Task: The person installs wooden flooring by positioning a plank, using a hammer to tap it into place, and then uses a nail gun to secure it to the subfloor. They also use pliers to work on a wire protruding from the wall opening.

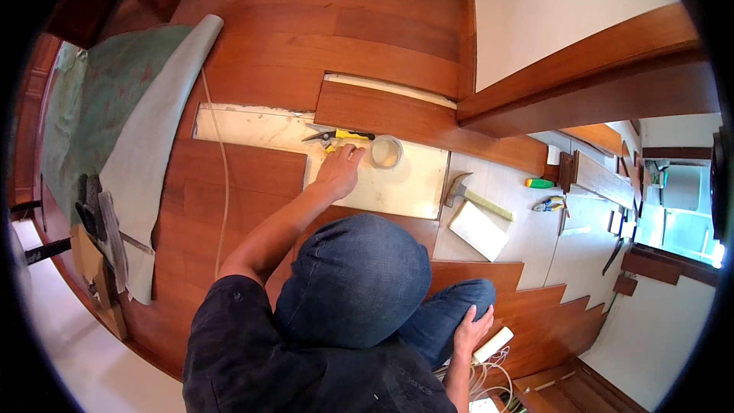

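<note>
My left hand reaches down to the exposed cream strip of subfloor, fingers curled. They are closed around the lower handle of yellow-handled snips with dark jaws; the hand covers part of that handle. Just right of my fingertips stands a small round clear container. My right hand lies with its fingers spread on my bent right knee, holding nothing.
Reddish-brown planks border the gap. A claw hammer, a white rectangular block, pliers and a green-handled tool lie to the right. A cord crosses the floor at left, beside rolled-back sheeting. A white power strip sits near my right hand.
</note>
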`<state>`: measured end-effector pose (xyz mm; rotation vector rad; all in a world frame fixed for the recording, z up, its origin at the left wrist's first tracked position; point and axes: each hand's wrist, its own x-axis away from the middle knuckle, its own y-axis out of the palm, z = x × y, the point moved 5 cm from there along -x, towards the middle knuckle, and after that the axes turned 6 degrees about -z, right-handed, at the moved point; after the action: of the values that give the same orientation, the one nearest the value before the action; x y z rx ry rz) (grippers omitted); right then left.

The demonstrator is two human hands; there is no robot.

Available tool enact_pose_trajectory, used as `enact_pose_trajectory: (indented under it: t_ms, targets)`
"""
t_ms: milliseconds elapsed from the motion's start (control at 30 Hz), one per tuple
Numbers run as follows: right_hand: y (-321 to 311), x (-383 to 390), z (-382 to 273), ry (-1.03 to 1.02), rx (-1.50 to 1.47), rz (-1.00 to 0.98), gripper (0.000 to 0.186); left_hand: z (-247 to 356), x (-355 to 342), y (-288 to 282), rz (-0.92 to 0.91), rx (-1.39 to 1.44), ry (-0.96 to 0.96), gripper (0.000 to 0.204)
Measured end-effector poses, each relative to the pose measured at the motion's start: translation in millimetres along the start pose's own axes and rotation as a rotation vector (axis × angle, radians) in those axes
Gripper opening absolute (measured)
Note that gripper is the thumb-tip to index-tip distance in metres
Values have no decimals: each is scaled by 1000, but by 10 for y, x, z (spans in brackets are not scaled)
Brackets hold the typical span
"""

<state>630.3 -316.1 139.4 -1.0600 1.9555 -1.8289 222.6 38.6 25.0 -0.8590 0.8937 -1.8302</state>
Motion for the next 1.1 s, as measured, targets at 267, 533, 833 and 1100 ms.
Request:
enact_pose_trajectory:
  t_ms: [267, 533, 833, 1100]
  targets:
    - [17, -5, 23, -6, -6, 22, 66, -475, 3, -51, -155, -376, -25, 82]
    - [10, 20, -9, -3, -41, 12, 68, -637, -100, -176, -164, -287, -40, 85]
    - [-6, -3, 54, -15, -16, 58, 66, -470, -283, -351, -330, -345, 71, 75]
    - [18, -49, 23, -10, -2, 43, 65, -608, -518, -423, -304, -246, 145, 39]
